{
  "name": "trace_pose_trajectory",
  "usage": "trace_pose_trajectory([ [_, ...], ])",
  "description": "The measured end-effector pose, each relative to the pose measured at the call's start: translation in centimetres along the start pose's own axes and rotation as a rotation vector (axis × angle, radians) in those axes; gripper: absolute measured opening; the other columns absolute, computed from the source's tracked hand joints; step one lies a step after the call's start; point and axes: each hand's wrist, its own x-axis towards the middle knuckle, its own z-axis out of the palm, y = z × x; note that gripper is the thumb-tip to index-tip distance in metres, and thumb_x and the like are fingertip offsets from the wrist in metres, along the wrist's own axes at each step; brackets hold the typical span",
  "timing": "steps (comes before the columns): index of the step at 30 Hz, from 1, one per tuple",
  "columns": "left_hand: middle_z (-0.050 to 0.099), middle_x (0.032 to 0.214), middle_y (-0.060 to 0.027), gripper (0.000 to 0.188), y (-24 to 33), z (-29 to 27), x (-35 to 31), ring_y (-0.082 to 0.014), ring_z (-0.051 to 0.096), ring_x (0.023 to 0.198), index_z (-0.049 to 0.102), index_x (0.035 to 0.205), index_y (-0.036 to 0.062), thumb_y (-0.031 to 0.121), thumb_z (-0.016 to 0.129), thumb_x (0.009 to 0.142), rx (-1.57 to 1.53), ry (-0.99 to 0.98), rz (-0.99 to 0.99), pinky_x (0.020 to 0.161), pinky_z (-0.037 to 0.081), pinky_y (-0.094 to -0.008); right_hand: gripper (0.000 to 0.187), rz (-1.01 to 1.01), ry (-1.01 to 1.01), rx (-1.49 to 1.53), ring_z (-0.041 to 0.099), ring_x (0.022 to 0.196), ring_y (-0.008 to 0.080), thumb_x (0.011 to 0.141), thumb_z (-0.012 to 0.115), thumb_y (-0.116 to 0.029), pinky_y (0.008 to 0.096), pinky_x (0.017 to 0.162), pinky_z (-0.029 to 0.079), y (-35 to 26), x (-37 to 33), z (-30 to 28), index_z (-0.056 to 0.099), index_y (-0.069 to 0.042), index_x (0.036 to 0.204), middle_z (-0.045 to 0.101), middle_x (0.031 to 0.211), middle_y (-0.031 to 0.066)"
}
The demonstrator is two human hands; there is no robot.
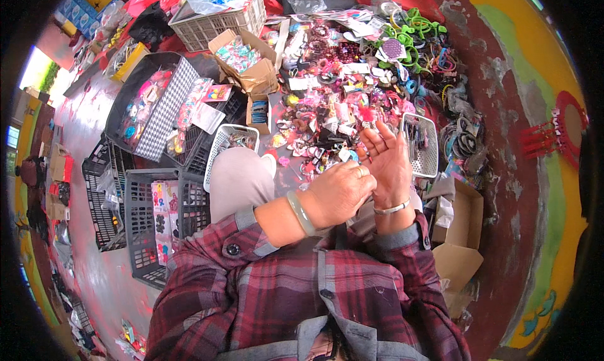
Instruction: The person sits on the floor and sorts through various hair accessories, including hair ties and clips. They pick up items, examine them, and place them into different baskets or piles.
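Observation:
In front of my lap, my left hand (338, 194) is closed, its fingertips pinched together against the palm side of my right hand (392, 172). Whatever those fingertips hold, if anything, is too small or hidden. My right hand is turned palm up with its fingers stretched out. A pale bangle (300, 214) circles the left wrist and a silver bracelet (391, 208) the right. Just beyond both hands spreads a heap of small hair accessories (333, 106), mostly pink, red and black. Close to the right fingers stands a white perforated basket (425, 171) with small items inside.
Another white basket (210, 169) stands by my left knee. Black plastic crates (135, 219) and a patterned box (165, 112) lie left. Further off are an open carton (267, 78) and a beige crate (189, 37). Green hair hoops (412, 37) and an opened cardboard box (469, 213) lie right.

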Motion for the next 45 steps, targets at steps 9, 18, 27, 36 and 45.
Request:
trace_pose_trajectory([
  [9,0.057,0.087,-0.0104,0.015,-5.2,0.2,-2.0,-0.0290,0.054,0.086,0.056,0.089,0.0059,0.014,0.056,0.077,0.002,-0.195,-0.225,0.075,0.044,-0.0391,0.046,-0.184,0.119,0.119,0.053,0.098,0.0203,0.092,0.037,-0.044,0.0351,0.084,0.041,-3.2,1.1,-4.4,0.052,-0.004,0.112,0.059,0.101,0.0087],
  [18,0.047,0.124,-0.0191,0.028,-7.5,0.7,-2.8,-0.0342,0.034,0.124,0.063,0.089,0.0000,0.023,0.061,0.073,0.281,-0.425,-0.372,0.101,0.027,-0.0469,0.046,-0.198,-0.064,0.591,0.046,0.111,0.0252,0.093,0.034,-0.043,0.0435,0.095,0.035,-4.1,2.1,-4.5,0.051,-0.006,0.115,0.056,0.111,0.0133],
  [27,0.060,0.078,-0.0134,0.014,-8.6,-3.7,-1.1,-0.0299,0.057,0.075,0.063,0.082,0.0032,0.013,0.064,0.071,0.230,-0.048,-0.395,0.071,0.045,-0.0381,0.046,-0.226,-0.116,0.507,0.051,0.106,0.0257,0.089,0.044,-0.045,0.0440,0.094,0.036,-5.1,1.8,-5.7,0.058,-0.005,0.107,0.061,0.106,0.0130],
  [36,0.063,0.090,-0.0111,0.015,-10.4,-14.4,-3.6,-0.0236,0.060,0.089,0.063,0.088,0.0003,-0.002,0.055,0.076,0.368,0.469,-0.417,0.079,0.045,-0.0305,0.037,-0.162,-0.032,0.437,0.057,0.095,0.0225,0.087,0.052,-0.035,0.0390,0.082,0.042,-4.5,1.7,-5.4,0.059,-0.003,0.103,0.064,0.095,0.0106],
  [45,0.064,0.086,-0.0123,0.016,-16.6,-17.6,-14.1,-0.0201,0.060,0.083,0.063,0.091,0.0006,0.013,0.056,0.084,0.610,0.431,-0.836,0.077,0.045,-0.0295,0.030,-0.067,-0.008,0.368,0.056,0.083,0.0198,0.085,0.054,-0.028,0.0342,0.077,0.042,-3.1,2.9,-3.8,0.059,-0.003,0.102,0.063,0.091,0.0090],
])
